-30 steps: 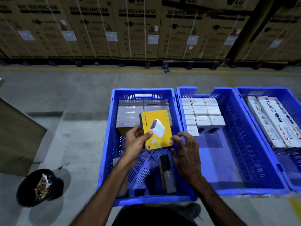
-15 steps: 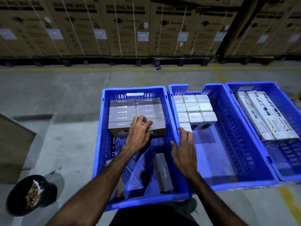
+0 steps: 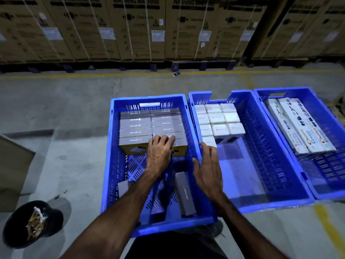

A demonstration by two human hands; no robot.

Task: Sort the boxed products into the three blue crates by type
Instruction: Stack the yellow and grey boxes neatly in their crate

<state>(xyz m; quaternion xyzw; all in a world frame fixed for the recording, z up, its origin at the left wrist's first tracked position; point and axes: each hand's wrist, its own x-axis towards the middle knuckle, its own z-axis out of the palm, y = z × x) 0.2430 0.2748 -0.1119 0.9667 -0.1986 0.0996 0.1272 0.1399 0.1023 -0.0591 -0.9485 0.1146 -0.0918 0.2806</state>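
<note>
Three blue crates stand side by side on the floor. The left crate [image 3: 112,146] holds a block of grey-topped yellow boxes [image 3: 136,126] at its far end and a loose grey box [image 3: 183,195] near me. My left hand [image 3: 159,156] lies flat on the nearest box of that block, fingers spread, gripping nothing. My right hand [image 3: 208,171] rests open on the rim between the left and middle crates. The middle crate [image 3: 261,146] holds small white boxes [image 3: 217,118]. The right crate [image 3: 317,113] holds long toothpaste cartons [image 3: 298,128].
A black bin [image 3: 28,223] with scraps sits on the concrete floor at lower left. A brown cardboard panel [image 3: 13,165] stands at the left edge. Stacked washing-machine cartons [image 3: 140,28] on pallets line the back behind a yellow floor line.
The yellow box that both hands held a second ago now sits in the block in the left crate. My left hand stays pressed on it; my right hand has settled on the crate rim.
</note>
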